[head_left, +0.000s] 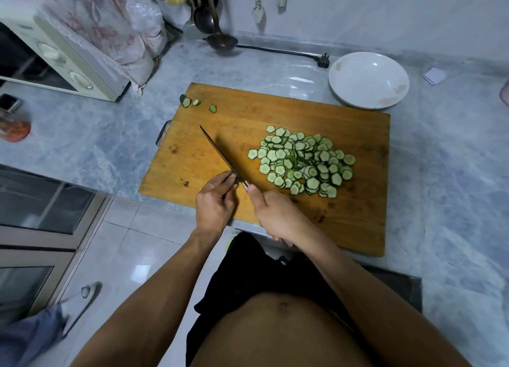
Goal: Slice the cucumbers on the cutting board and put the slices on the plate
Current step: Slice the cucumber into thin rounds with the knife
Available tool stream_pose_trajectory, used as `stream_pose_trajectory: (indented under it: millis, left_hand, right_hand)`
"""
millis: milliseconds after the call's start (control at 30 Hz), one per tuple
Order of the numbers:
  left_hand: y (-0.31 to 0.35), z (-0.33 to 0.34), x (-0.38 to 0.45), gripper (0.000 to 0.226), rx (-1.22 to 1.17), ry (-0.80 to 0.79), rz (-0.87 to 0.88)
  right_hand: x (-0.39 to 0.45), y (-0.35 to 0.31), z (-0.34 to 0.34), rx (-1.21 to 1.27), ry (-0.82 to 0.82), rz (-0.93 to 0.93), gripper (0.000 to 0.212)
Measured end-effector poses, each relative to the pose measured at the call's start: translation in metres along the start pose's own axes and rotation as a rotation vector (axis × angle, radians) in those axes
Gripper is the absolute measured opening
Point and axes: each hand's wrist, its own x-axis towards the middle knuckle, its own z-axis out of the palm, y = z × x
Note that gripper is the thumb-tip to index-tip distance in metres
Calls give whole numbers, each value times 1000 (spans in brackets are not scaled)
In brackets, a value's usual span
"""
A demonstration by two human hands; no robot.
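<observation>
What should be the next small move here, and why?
Probably one more cut, or setting the stub aside: the left hand pinches only a short cucumber end against the knife, held in the right hand. The slices are piled on the cutting board; the plate holds none.

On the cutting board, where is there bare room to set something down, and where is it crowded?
Bare wood lies between the knife and the board's left edge, and along the far edge of the cutting board toward the plate. Crowded: the slice pile at centre-right, and the near edge, where both hands work.
</observation>
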Motion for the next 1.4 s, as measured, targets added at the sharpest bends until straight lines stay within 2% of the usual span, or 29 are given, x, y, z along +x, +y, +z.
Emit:
stream_pose_trajectory:
  millis: [300, 400, 734, 1201, 1401]
  left_hand:
    - [1, -5, 0, 25, 16, -23, -1]
    - [1, -7, 0, 22, 14, 15, -13]
    - [-2, -6, 3, 23, 23, 18, -4]
    - [-11, -8, 4, 21, -14, -37, -15]
    - [-4, -10, 4, 20, -33, -5, -18]
  right_hand:
    - [8, 10, 4, 106, 28, 49, 67]
    - [6, 14, -2, 166, 30, 89, 65]
    - [-12, 15, -10, 186, 4, 67, 63]
    - [-19, 4, -6, 59, -12, -11, 68]
    - [-5, 2, 1, 27, -13, -34, 69]
